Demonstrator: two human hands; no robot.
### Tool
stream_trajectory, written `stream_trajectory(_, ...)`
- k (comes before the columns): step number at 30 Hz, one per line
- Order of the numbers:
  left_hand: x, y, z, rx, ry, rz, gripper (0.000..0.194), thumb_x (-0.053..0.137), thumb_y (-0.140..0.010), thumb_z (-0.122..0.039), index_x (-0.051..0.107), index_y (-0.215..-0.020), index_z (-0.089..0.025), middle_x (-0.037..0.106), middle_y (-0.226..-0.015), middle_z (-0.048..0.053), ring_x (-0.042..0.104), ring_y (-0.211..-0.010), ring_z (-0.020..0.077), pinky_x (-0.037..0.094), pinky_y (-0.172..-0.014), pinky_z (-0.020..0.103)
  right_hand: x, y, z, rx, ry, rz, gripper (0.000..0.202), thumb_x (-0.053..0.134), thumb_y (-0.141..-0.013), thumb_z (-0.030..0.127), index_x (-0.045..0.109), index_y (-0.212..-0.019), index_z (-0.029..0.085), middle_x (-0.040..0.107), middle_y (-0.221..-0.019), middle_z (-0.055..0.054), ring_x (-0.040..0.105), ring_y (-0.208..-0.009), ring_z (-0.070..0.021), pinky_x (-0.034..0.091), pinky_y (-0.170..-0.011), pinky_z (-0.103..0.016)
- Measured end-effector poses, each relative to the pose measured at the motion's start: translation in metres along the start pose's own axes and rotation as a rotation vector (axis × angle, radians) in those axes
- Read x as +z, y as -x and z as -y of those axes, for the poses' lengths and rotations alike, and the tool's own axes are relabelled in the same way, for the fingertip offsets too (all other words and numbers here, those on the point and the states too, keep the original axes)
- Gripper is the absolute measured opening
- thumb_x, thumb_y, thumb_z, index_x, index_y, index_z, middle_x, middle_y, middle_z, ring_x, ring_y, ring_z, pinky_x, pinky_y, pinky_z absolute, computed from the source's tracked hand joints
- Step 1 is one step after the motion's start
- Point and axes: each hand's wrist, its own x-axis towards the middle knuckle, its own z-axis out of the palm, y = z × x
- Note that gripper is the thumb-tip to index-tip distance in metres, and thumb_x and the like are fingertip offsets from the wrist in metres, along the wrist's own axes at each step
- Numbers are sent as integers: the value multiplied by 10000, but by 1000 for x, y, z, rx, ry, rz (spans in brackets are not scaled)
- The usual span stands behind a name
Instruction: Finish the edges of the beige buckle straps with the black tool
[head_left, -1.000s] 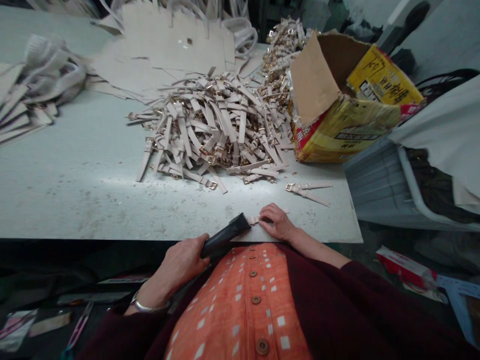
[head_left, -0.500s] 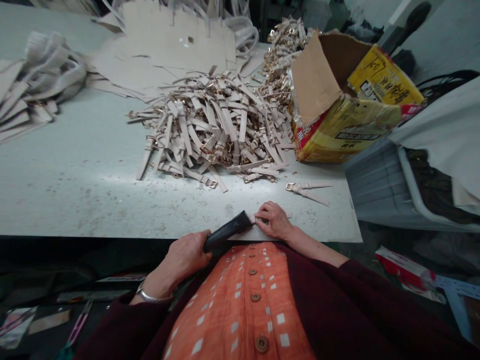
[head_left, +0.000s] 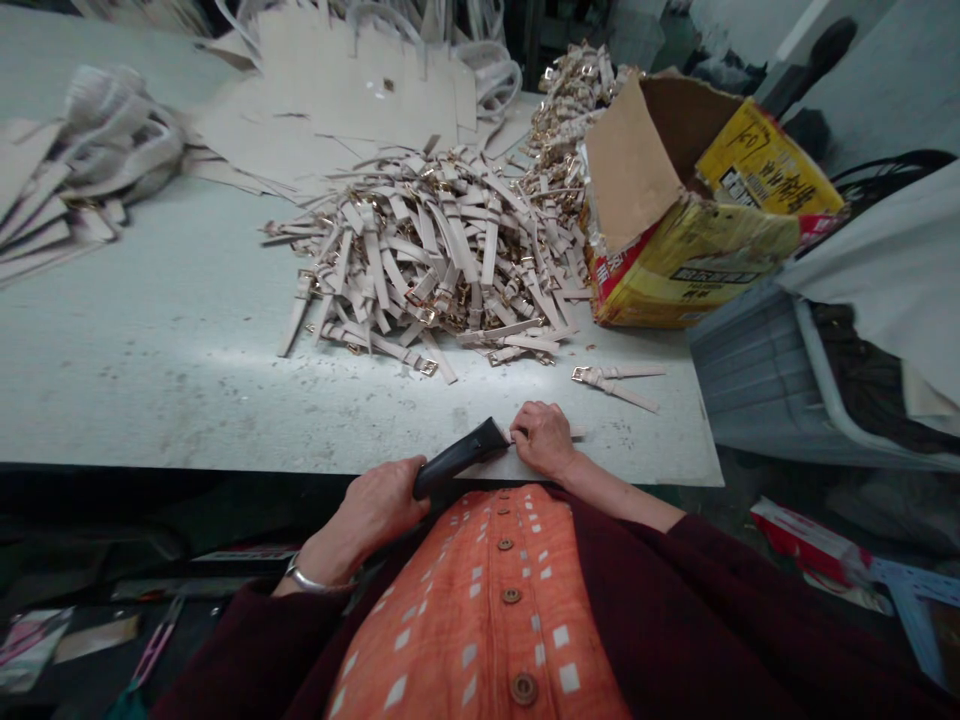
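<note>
My left hand point(head_left: 382, 500) is wrapped round a black hand tool point(head_left: 461, 457) with a flared, squared-off front end; its exact kind I cannot make out. The tool points right, its front end close to the fingertips of my right hand point(head_left: 543, 440). Those fingers pinch a narrow beige strap point(head_left: 577, 436) low over the table's front edge. Part of the strap sticks out right of the hand, and the rest is mostly hidden by the fingers. Just beyond lies a beige buckle strap point(head_left: 611, 382), its two ends spread to the right.
A large heap of beige buckle straps point(head_left: 450, 250) covers the middle of the table point(head_left: 150, 390). Behind it lie flat beige bag panels point(head_left: 337, 90). A yellow cardboard box point(head_left: 697, 260) stands at the right, beside a grey bin point(head_left: 757, 370). More beige pieces point(head_left: 120, 140) lie at left.
The black tool's front end and my right fingertips are slightly closer together. Less of the strap shows between them. Both hands keep their grip, and the view has shifted a little.
</note>
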Motion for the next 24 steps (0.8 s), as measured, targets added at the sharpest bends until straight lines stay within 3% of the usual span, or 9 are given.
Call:
stream_trajectory(5, 3, -1, 1, 6, 5, -20, 283, 469, -692, -279, 571, -951, -230, 669, -857, 65, 626, -796, 209, 411, -613, 263, 6, -1, -2, -34, 19, -72, 75, 527, -823, 208, 585, -783, 182, 597, -798, -51, 503, -798, -183, 296, -735, -319)
stream_trajectory(13, -1, 1, 2, 2, 17, -5, 297, 474, -692, -280, 570, -969, -233, 673, -887, 66, 626, -817, 210, 423, -632, 268, 12, -1, -15, 4, -241, -169, 140, 473, -885, 247, 576, -807, 192, 617, -780, -20, 537, -776, -154, 332, -762, -293)
stream_trajectory(18, -2, -1, 6, -29, 2, 0, 306, 479, -690, -303, 567, -974, -233, 672, -897, 73, 624, -838, 223, 432, -657, 286, 5, 13, -25, -131, -242, -105, 136, 588, -807, 292, 619, -893, 191, 618, -859, -52, 525, -850, -182, 339, -778, -320)
stream_trajectory(21, -4, -3, 6, -8, -30, 0, 328, 472, -686, -305, 568, -991, -235, 670, -891, 77, 623, -839, 232, 433, -665, 296, 4, 16, -30, -154, -227, -86, 217, 633, -763, 292, 622, -958, 197, 601, -895, -61, 509, -878, -193, 347, -783, -333)
stream_trajectory(24, -6, -4, 3, 14, -55, -2, 324, 462, -685, -299, 571, -983, -233, 669, -885, 80, 625, -823, 237, 434, -659, 304, 3, 15, -33, -162, -247, -55, 170, 620, -752, 237, 624, -918, 198, 585, -874, -54, 506, -863, -188, 368, -784, -334)
